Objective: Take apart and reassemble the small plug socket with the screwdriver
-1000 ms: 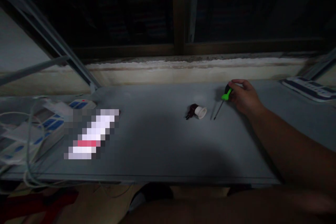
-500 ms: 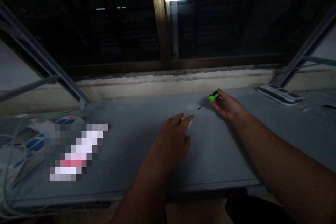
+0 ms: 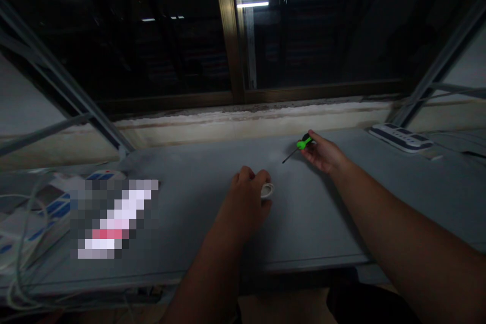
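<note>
My left hand [image 3: 246, 202] is over the middle of the grey table [image 3: 190, 243], fingers curled round a small white ring-shaped object [image 3: 268, 191], which shows between thumb and fingers. Further right and nearer the wall, my right hand [image 3: 322, 153] holds a screwdriver [image 3: 302, 143] with a green and black handle. Its thin dark shaft points down and left, towards the tabletop near my left hand.
White power strips with blue sockets [image 3: 56, 206] and pale cables lie at the left, beside a pixelated patch. Another power strip [image 3: 400, 137] sits at the back right. Metal frame posts rise at both sides, before a dark window.
My left hand has drawn back slightly to the left and its fingers have curled, with the white object now showing more. My right hand and the screwdriver have shifted slightly left.
</note>
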A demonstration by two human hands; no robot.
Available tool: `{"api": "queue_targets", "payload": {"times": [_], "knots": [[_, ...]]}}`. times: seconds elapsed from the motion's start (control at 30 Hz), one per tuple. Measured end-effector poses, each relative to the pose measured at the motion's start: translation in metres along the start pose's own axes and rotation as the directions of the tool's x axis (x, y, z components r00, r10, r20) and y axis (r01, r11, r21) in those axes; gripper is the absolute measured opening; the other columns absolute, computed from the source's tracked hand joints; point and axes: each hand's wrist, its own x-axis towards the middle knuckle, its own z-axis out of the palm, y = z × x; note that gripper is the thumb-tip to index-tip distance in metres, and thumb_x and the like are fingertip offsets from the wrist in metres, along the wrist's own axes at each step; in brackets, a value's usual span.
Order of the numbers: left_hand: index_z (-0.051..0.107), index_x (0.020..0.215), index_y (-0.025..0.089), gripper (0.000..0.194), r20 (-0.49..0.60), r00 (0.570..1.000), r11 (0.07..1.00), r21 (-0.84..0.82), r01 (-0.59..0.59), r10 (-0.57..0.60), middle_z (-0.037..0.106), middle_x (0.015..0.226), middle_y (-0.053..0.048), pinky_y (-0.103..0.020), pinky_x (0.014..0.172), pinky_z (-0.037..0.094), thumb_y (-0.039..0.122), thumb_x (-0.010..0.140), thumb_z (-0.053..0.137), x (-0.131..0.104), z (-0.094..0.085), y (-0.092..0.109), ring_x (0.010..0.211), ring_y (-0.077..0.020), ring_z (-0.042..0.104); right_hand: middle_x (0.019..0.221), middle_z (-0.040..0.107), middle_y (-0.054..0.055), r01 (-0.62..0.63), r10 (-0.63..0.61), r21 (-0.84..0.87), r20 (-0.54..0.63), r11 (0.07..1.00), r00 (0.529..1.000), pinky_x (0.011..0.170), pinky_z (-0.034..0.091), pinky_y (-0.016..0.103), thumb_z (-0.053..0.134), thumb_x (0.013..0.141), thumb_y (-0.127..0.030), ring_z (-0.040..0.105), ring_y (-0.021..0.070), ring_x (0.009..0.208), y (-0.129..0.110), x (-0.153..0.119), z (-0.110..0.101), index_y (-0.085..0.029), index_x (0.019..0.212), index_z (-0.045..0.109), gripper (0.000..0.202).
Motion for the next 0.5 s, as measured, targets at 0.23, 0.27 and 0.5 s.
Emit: {"api": "queue_targets", "payload": {"times": [0.23,0.27,0.5], "knots": [[0.057,0.136,0.025,0.058,0.013,1.0,0.999,-0.031,-0.019,0.019,0.056,0.114,-0.008,-0.045,0.102,0.049,0.011,0.081,0.072,0.0,-0.001,0.001,0.108,-0.0271,0.059,0.072,0.07,0.001,0.057,-0.057,0.006,0.041,0.998,0.998,0.055,0.063,0.014,0.075,0.091,-0.034,0.066,0.0079,0.056,-0.007,-0.006,0.004,-0.02,0.083,0.062,0.02],[0.054,0.142,0.026,0.064,0.016,0.999,0.998,-0.047,-0.032,0.033,0.055,0.114,-0.008,-0.046,0.104,0.048,0.012,0.082,0.071,-0.001,0.0,0.0,0.109,-0.0269,0.059,0.073,0.07,0.0,0.073,-0.073,0.007,0.054,0.997,0.996,0.057,0.064,0.015,0.078,0.088,-0.032,0.067,0.0082,0.057,-0.009,-0.008,0.005,-0.02,0.085,0.063,0.02],[0.066,0.118,0.024,0.044,0.025,0.995,0.971,-0.225,-0.086,0.094,0.051,0.111,-0.006,-0.037,0.091,0.054,0.01,0.076,0.07,-0.008,-0.003,0.002,0.092,-0.0199,0.06,0.078,0.071,-0.001,0.148,-0.151,0.037,0.137,0.988,0.979,0.062,0.064,0.013,0.081,0.084,-0.023,0.069,0.0074,0.064,-0.017,-0.015,0.007,-0.019,0.088,0.065,0.017]]}}
